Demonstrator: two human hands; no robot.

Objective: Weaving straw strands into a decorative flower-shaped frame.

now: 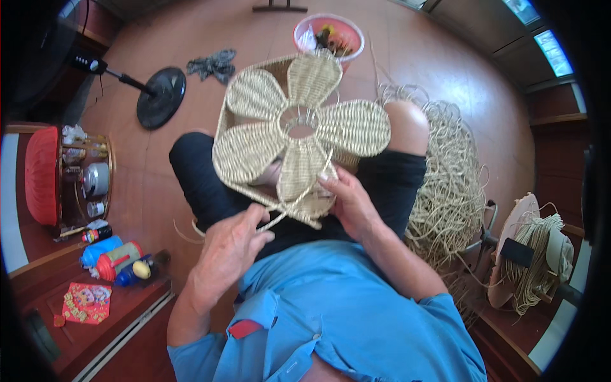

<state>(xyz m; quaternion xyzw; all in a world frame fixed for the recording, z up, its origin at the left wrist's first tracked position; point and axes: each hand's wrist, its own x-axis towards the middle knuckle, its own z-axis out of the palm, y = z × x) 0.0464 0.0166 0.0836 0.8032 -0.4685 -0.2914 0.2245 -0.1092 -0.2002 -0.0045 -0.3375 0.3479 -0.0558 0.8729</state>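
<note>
A woven straw piece [350, 127] with five petals around an open ring rests on my lap, its basket-like frame showing behind the petals. A pale cord [276, 220] crosses the bottom petal and the lower rim. My left hand [245, 235] is closed on this cord at the piece's lower left. My right hand [344, 194] grips the lower right of the woven piece, thumb on top by the cord; its other fingers are partly hidden underneath.
A large cord pile [445, 172] lies right, beside a stool [509, 223] holding more cord. A tub [331, 25] and dark plastic bag [210, 63] sit ahead. A fan [159, 95], small rack [95, 178] and containers [121, 261] are left.
</note>
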